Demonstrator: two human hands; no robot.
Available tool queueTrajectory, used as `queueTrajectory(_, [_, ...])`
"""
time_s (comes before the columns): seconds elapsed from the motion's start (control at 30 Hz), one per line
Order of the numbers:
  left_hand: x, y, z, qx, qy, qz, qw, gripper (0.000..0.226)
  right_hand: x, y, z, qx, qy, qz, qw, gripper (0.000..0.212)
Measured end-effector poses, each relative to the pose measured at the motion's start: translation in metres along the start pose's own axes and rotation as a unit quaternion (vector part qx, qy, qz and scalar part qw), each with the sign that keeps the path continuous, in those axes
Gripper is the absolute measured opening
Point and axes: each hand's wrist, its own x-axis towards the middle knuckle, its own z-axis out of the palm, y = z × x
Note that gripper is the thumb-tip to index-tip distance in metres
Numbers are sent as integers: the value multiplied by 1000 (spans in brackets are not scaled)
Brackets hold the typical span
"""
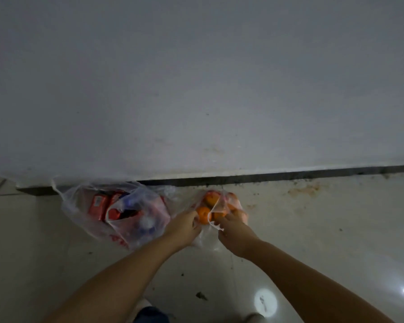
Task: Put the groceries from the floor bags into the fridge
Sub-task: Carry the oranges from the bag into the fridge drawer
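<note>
Two clear plastic bags lie on the tiled floor against the wall. The right bag (222,201) holds several oranges (203,214). My left hand (184,227) pinches that bag's left edge, and my right hand (234,234) grips its right edge, holding the mouth apart. The left bag (135,231) holds red packets (99,205) and some blue and white items, blurred through the plastic. No fridge is in view.
A pale wall (196,89) with a dark skirting strip (289,176) fills the upper half. The glossy floor (313,229) shows stains near the wall, small bits of debris and bright light reflections at the lower right. My feet show at the bottom edge.
</note>
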Motion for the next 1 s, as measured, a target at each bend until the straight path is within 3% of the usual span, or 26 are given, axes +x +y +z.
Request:
queueTrajectory(0.13, [88,-42,44,-1,-3,61,998,10,79,38,36,-103,47,-101,988,27])
queueTrajectory(0.23, [133,-60,58,43,25,102,994,24,130,62,46,-200,79,-175,961,36])
queueTrajectory(0.4, [141,-62,56,84,-24,141,986,25,142,69,56,-287,-31,-163,943,48])
queueTrajectory(0.5, [135,-64,70,101,-59,182,976,26,128,78,79,-116,-73,-110,984,42])
queueTrajectory(0.53, [136,-66,75,109,-61,204,971,27,123,82,82,-82,-39,-122,988,34])
queueTrajectory(0.6, [144,-71,85,135,-53,247,958,30,120,105,79,-133,55,-137,980,12])
queueTrajectory(0.63, [149,-73,90,148,-50,261,953,33,118,118,76,-124,39,-123,984,10])
queueTrajectory(0.7, [158,-76,94,183,-62,260,946,41,111,134,58,-135,-58,-66,987,18])
queueTrajectory(0.77, [162,-75,92,228,-74,242,940,50,108,141,43,-293,-69,-33,953,23])
queueTrajectory(0.83, [165,-73,90,257,-83,235,934,55,104,139,34,-348,-51,-21,936,26])
queueTrajectory(1.0, [173,-72,96,274,-90,232,929,61,117,115,51,-182,-4,-62,981,40])
